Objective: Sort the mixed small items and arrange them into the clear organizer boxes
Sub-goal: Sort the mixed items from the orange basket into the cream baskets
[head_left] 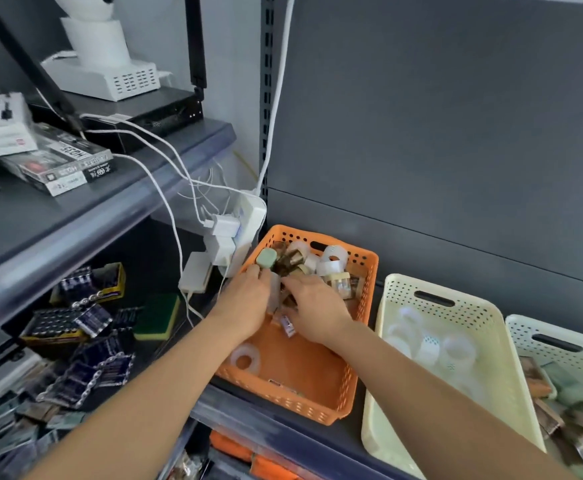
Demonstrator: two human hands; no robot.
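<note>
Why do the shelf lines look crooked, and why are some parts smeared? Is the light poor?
Head view: the wide lens leans the post and slants the shelf edges. The left hand and right hand in the orange basket look slightly smeared. The bottom corners are the most blurred. The light is soft and even with no harsh glare, and only the batteries on the lower shelf sit in shade.

White power strip hangs crowded with chargers; down left, battery packs pile beside a green-and-yellow sponge; black router sits on the upper shelf.
</note>
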